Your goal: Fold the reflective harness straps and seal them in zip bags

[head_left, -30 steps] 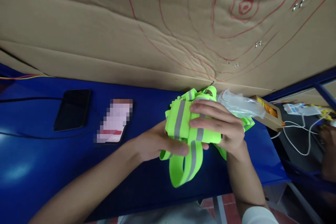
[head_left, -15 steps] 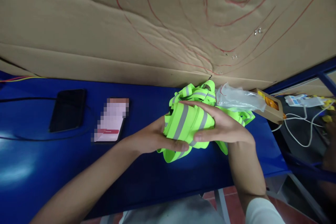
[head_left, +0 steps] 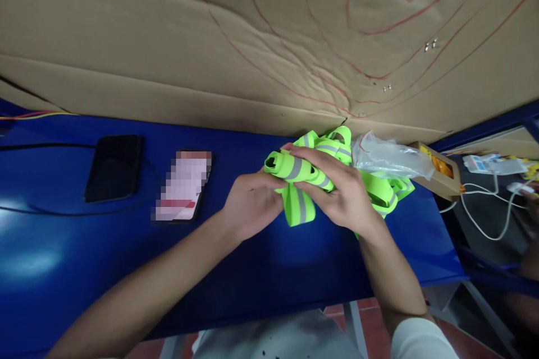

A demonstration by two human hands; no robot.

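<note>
A neon yellow-green reflective strap vest (head_left: 298, 184) with grey stripes is bunched into a tight roll between both my hands, just above the blue table (head_left: 67, 258). My left hand (head_left: 251, 203) grips the roll from the left and below, fingers closed round it. My right hand (head_left: 337, 188) wraps over its top and right side, fingers curled on the fabric. A short loop of strap hangs down between the hands. More of the same neon straps (head_left: 385, 193) lie piled behind my right hand.
A dark phone (head_left: 113, 167) and a lit phone (head_left: 183, 185) lie on the table's left part. A clear plastic bag (head_left: 389, 158) and a small cardboard box (head_left: 440, 171) sit at the right. Cardboard sheet (head_left: 252, 33) with red lines stands behind. White cables (head_left: 484, 219) lie off the right edge.
The vest has been rolled tighter and lifted toward the cardboard; the hanging loop has become much shorter. My right hand turned from flat under the bundle to wrapped over it.
</note>
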